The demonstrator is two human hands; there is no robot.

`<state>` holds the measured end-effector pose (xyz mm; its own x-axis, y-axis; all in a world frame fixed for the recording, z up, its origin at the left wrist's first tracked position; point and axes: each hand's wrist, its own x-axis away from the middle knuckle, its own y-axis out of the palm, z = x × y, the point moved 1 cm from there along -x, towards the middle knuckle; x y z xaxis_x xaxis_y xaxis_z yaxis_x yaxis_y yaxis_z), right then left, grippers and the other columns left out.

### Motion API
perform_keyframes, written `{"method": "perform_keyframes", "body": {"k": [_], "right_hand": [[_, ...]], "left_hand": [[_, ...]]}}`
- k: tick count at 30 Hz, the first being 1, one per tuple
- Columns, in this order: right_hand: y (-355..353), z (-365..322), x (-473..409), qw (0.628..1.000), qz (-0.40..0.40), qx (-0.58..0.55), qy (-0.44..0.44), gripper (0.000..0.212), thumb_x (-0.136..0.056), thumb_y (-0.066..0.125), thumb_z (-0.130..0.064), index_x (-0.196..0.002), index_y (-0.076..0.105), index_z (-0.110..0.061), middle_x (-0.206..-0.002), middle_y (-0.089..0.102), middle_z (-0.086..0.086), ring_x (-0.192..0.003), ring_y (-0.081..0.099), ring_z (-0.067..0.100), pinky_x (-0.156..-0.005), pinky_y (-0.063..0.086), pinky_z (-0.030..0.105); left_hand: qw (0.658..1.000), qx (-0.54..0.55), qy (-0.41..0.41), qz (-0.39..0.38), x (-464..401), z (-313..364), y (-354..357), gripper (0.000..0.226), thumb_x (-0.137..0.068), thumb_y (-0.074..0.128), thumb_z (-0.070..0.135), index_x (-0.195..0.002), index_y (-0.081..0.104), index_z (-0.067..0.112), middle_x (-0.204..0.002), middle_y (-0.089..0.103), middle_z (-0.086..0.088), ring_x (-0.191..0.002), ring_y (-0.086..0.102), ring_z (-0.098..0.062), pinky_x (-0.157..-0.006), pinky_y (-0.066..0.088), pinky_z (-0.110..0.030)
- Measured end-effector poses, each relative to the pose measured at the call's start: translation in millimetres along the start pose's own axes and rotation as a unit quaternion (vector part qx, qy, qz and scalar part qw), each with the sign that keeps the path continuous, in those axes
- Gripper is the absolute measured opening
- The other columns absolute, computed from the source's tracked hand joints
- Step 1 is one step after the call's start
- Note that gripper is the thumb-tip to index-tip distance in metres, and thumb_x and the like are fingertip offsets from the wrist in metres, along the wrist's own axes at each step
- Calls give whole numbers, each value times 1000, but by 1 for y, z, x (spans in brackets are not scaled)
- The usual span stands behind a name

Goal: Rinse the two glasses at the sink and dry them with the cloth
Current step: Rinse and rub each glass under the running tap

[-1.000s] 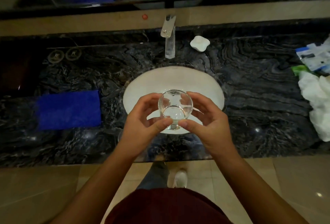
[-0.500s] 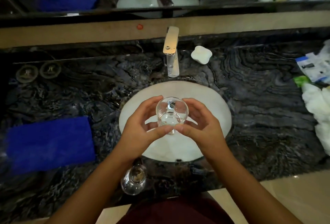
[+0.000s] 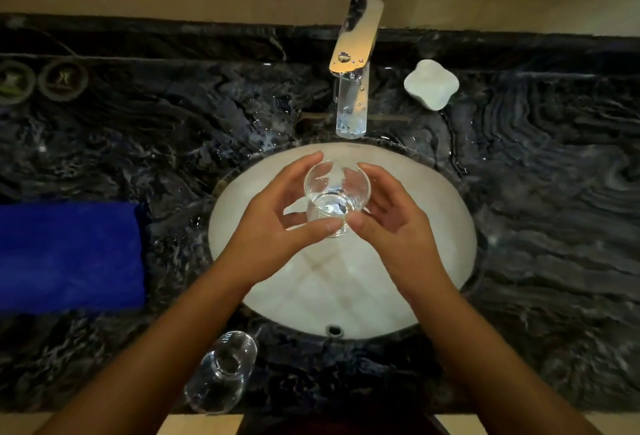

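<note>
Carried farther over sink (image 3: 433, 296), toward tap (image 3: 351, 88): glass (image 3: 336, 199) (some water inside) pinched by left hand (image 3: 277, 226) and right hand (image 3: 394, 226), probably for swirling. Second glass (image 3: 221, 372) near; cloth (image 3: 69, 258) left.

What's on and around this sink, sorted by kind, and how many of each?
Glasses: 2, held glass, standing glass
Blue cloth: 1
Tap: 1
White soap dish: 1
Round coasters: 2
Total: 7
</note>
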<state>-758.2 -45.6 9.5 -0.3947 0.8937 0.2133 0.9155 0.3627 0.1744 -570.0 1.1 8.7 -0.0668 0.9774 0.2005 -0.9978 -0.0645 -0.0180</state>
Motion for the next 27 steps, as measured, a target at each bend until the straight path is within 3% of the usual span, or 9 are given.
{"method": "perform_keyframes", "body": {"k": [4,8,11,13,16,19,23,27], "right_hand": [[-11,10,-11,1000,-22,-9,17,56,-91,76,-23,-143,55,-26,-145,63,-1,-136,58,22,-112,49,43],[-22,11,-18,998,-58,0,36,51,-92,74,-29,-139,58,-38,-144,64,-8,-135,59,15,-107,51,30],[-33,5,-24,992,-93,78,39,52,-91,72,-40,-141,58,-40,-143,63,-12,-135,57,10,-108,51,31],[-41,-6,-35,980,-64,190,-11,55,-92,71,-42,-144,55,-33,-144,61,-15,-135,55,5,-112,48,35],[-48,-29,-59,932,-15,332,-141,56,-96,70,-29,-149,50,-25,-154,50,-11,-142,46,3,-116,41,31],[-39,-45,-83,885,-3,416,-208,60,-96,71,-27,-152,48,-21,-164,39,-1,-152,34,13,-120,31,26],[-17,-49,-112,823,-7,494,-280,61,-97,70,-29,-153,49,-14,-165,36,14,-156,26,35,-123,28,54],[-10,-43,-135,780,-13,544,-307,59,-100,64,-34,-154,48,-16,-165,37,16,-156,26,39,-124,21,60]], "left_hand": [[998,-61,4,30,-5,-9,10,83,-80,83,55,-151,41,56,-149,56,26,-137,56,-2,-100,57,-25],[996,-44,-16,70,-7,-12,22,80,-79,84,48,-150,45,50,-145,60,25,-133,59,-1,-93,57,-20],[996,6,-23,88,-9,-15,25,72,-80,85,40,-143,52,53,-142,64,19,-132,63,-11,-89,59,-24],[995,30,-33,93,-11,-20,25,71,-78,86,38,-140,55,53,-142,66,15,-131,65,-15,-90,60,-28],[992,19,-53,111,-20,-30,25,77,-73,87,42,-143,55,47,-141,67,16,-130,65,-15,-96,61,-35],[989,14,-75,129,-32,-41,25,85,-70,87,46,-148,54,37,-140,67,16,-129,65,-12,-101,59,-33],[986,-19,-85,141,-47,-52,25,82,-74,89,40,-148,54,35,-136,68,20,-125,66,-6,-106,56,-30],[982,-46,-93,155,-59,-62,23,76,-80,92,24,-146,56,31,-136,68,16,-127,64,-5,-114,50,-40]]}}
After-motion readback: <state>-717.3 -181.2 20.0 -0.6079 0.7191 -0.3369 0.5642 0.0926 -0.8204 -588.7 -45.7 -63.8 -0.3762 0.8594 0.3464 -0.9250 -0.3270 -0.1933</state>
